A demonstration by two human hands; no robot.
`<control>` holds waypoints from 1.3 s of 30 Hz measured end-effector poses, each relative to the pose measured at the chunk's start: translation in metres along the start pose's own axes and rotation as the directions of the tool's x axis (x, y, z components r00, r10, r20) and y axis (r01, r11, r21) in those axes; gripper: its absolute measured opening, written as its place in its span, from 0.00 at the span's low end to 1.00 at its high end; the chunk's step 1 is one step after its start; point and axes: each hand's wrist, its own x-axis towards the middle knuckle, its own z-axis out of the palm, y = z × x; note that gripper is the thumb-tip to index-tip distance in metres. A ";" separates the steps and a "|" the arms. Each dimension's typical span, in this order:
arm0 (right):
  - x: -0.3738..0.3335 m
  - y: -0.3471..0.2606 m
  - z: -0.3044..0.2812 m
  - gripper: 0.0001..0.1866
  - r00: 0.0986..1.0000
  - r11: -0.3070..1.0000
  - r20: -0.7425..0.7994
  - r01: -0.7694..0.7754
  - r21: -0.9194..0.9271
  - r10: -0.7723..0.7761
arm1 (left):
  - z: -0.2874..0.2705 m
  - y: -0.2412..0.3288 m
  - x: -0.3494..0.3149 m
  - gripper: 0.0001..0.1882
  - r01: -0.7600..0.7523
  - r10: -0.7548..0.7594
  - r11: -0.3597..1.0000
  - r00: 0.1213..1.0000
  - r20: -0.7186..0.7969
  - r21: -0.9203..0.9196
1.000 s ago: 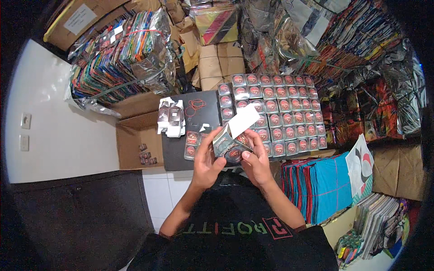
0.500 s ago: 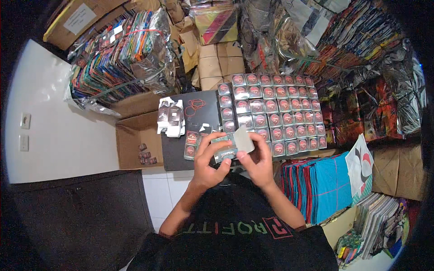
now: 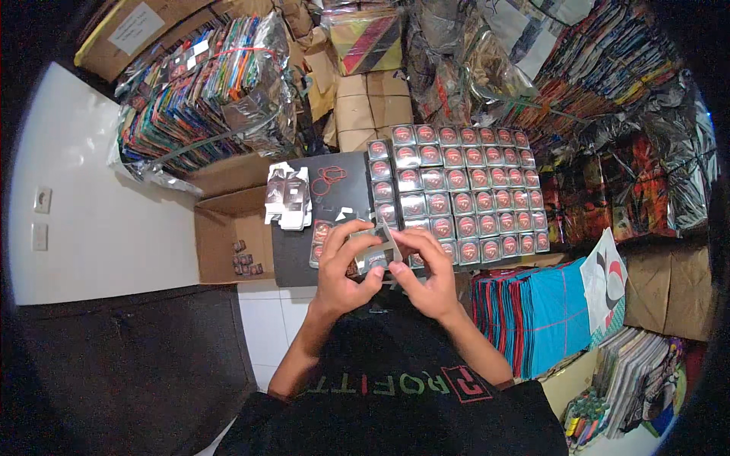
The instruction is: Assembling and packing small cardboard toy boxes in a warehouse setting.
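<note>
Now, fingers: bent inward and closed on a small box (image 3: 376, 263), its body being gripped by the left hand (image 3: 338, 275), its pale flap (image 3: 393, 251) being pinched by the right hand (image 3: 427, 275).
Box: being held over the near edge of the table (image 3: 293, 260).
Flap: perhaps being creased, if pressed unevenly.
Box rows (image 3: 477, 179): being carried beyond; knocks might be caused by a careless right hand.

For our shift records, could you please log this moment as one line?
left hand: holding small box | right hand: touching its flap | on table: boxes in rows, rubber bands
</note>
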 end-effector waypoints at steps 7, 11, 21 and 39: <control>0.000 -0.001 0.003 0.23 0.998 0.995 0.021 0.067 -0.076 -0.066 | 0.008 0.002 -0.002 0.13 0.043 -0.049 0.998 0.989 -0.141 -0.043; 0.001 -0.003 0.004 0.24 0.997 0.997 0.049 0.055 -0.059 -0.052 | 0.008 0.002 0.002 0.12 0.054 -0.063 0.997 0.983 -0.171 -0.052; 0.006 -0.003 0.005 0.22 0.999 0.999 0.050 0.005 -0.040 -0.003 | -0.002 -0.008 -0.003 0.34 0.014 -0.004 0.991 0.997 0.082 -0.131; 0.015 -0.009 0.001 0.22 0.986 0.965 0.030 -0.156 -0.212 0.167 | -0.005 0.001 0.007 0.35 0.029 -0.042 0.998 0.978 0.203 0.064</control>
